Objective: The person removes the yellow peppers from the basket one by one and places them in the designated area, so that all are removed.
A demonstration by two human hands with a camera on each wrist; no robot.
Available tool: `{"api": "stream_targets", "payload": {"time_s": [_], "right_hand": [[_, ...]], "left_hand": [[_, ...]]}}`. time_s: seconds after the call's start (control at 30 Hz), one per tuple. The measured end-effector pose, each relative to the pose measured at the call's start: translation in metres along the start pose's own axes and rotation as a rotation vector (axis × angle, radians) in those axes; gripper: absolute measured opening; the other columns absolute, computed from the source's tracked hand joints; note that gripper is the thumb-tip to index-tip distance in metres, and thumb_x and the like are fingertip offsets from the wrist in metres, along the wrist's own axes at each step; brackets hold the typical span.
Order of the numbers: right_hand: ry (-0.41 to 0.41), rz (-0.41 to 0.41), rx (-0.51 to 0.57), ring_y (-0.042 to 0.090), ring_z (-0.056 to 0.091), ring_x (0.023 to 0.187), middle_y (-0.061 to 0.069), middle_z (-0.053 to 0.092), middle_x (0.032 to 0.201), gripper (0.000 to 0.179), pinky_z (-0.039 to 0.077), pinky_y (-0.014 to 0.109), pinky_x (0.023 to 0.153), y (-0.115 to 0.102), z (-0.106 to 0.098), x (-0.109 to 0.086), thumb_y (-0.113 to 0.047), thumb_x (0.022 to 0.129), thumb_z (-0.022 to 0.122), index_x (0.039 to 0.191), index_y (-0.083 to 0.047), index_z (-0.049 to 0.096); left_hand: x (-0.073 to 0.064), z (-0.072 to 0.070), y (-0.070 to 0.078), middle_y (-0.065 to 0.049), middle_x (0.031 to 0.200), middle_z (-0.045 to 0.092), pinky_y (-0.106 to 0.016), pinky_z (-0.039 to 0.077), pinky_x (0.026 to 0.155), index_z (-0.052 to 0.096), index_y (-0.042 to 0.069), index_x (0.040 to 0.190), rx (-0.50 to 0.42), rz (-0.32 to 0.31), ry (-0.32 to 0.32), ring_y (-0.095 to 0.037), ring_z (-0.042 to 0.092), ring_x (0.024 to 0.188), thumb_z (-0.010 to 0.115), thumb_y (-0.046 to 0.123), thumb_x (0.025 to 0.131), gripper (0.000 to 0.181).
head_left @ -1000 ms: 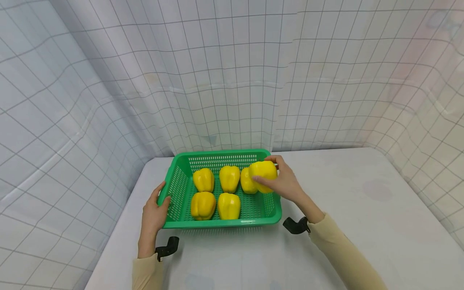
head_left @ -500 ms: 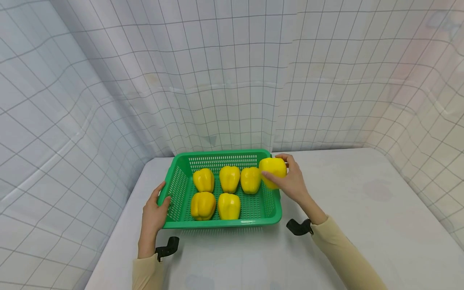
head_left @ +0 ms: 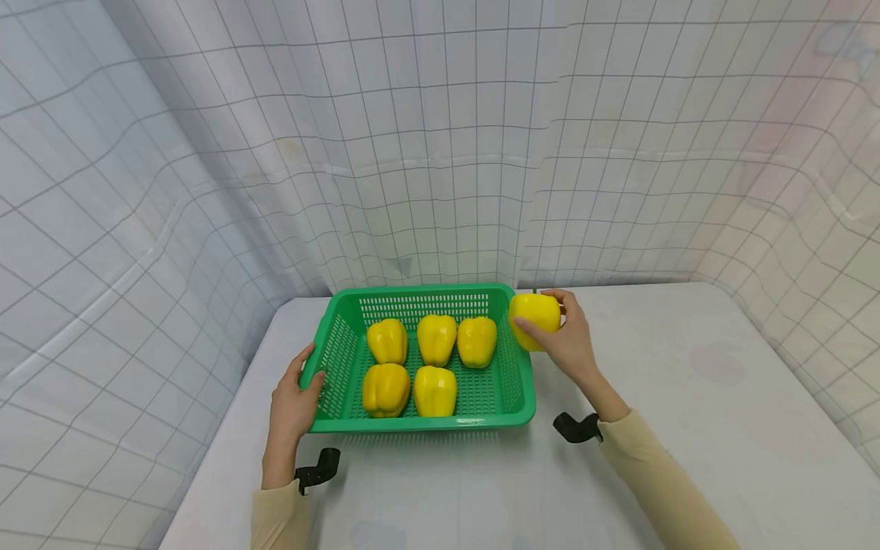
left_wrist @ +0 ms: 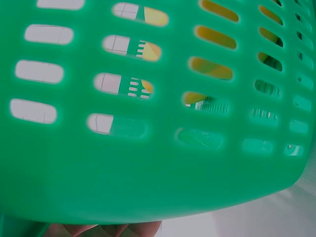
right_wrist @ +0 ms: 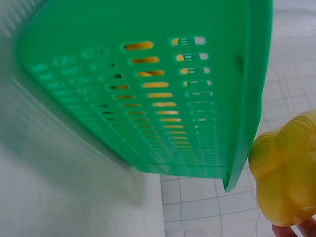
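Observation:
My right hand (head_left: 574, 342) grips a yellow bell pepper (head_left: 534, 321), thumb on the near side and fingers round the far side. In the head view this pepper overlaps the basket's right rim, mostly outside it. The right wrist view has the pepper (right_wrist: 286, 170) beside the rim, with fingertips (right_wrist: 307, 228) below it. A green slotted plastic basket (head_left: 426, 422) holds several more yellow bell peppers (head_left: 435, 391) in two rows. My left hand (head_left: 292, 403) holds the basket's left rim, thumb toward the inside. Fingers (left_wrist: 143, 228) show past the basket wall (left_wrist: 148, 182) in the left wrist view.
The basket stands on a white table (head_left: 660, 382), toward its back edge. White grid-patterned curtains (head_left: 440, 153) hang behind and on both sides. Black wrist mounts (head_left: 577, 428) stick out inward from both forearms.
My right hand has carried its bell pepper rightward, from above the basket to its right rim, uncovering the pepper at the back right inside. The left hand and basket have stayed put.

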State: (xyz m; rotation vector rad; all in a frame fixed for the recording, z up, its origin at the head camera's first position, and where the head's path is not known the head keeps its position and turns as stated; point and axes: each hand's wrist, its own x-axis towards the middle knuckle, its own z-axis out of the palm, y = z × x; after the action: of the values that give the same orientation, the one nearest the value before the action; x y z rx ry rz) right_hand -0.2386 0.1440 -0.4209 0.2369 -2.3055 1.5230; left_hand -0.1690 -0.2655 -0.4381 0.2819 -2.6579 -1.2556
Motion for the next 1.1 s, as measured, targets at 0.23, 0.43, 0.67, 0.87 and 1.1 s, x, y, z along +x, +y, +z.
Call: {"api": "stream_targets", "payload": {"time_s": [0.23,0.43,0.67,0.87,1.1], "right_hand": [[0.043,-0.003,-0.012,0.027,0.044,0.099,0.014,0.050,0.118,0.063,0.042,0.040,0.073,0.012,-0.002,0.002,-0.029,0.080,0.077,0.129,-0.002,0.047],[0.062,0.003,-0.029,0.027,0.044,0.099,0.015,0.049,0.116,0.064,0.041,0.040,0.074,0.022,-0.003,0.005,-0.029,0.081,0.077,0.129,-0.002,0.046],[0.101,-0.012,-0.016,0.024,0.042,0.094,0.015,0.048,0.117,0.062,0.040,0.038,0.073,0.032,-0.007,0.009,-0.026,0.080,0.078,0.127,0.000,0.047],[0.120,0.014,-0.026,0.023,0.038,0.095,0.017,0.038,0.124,0.062,0.039,0.038,0.075,0.038,-0.009,0.013,-0.029,0.080,0.077,0.127,-0.001,0.047],[0.118,0.024,-0.057,0.026,0.038,0.098,0.018,0.038,0.123,0.064,0.036,0.039,0.076,0.048,-0.009,0.018,-0.031,0.080,0.077,0.128,-0.001,0.046]], "left_hand": [[0.000,0.000,0.000,-0.029,0.119,0.054,-0.035,0.043,0.058,0.031,0.017,0.150,-0.003,-0.003,-0.004,-0.031,0.058,0.076,0.048,0.019,0.100,0.053],[0.000,0.000,0.000,-0.029,0.120,0.054,-0.035,0.042,0.059,0.032,0.017,0.150,0.002,-0.006,0.001,-0.032,0.057,0.077,0.048,0.020,0.100,0.052],[0.000,0.000,0.001,-0.029,0.123,0.053,-0.035,0.043,0.059,0.031,0.017,0.150,-0.008,-0.015,-0.005,-0.032,0.058,0.079,0.048,0.020,0.101,0.052],[-0.001,0.000,0.001,-0.030,0.123,0.053,-0.035,0.043,0.059,0.032,0.017,0.150,-0.013,-0.016,-0.001,-0.033,0.058,0.079,0.048,0.019,0.100,0.052],[-0.001,0.000,0.001,-0.030,0.124,0.052,-0.035,0.043,0.059,0.032,0.017,0.150,-0.014,-0.015,-0.001,-0.033,0.058,0.080,0.048,0.020,0.100,0.052]]}}
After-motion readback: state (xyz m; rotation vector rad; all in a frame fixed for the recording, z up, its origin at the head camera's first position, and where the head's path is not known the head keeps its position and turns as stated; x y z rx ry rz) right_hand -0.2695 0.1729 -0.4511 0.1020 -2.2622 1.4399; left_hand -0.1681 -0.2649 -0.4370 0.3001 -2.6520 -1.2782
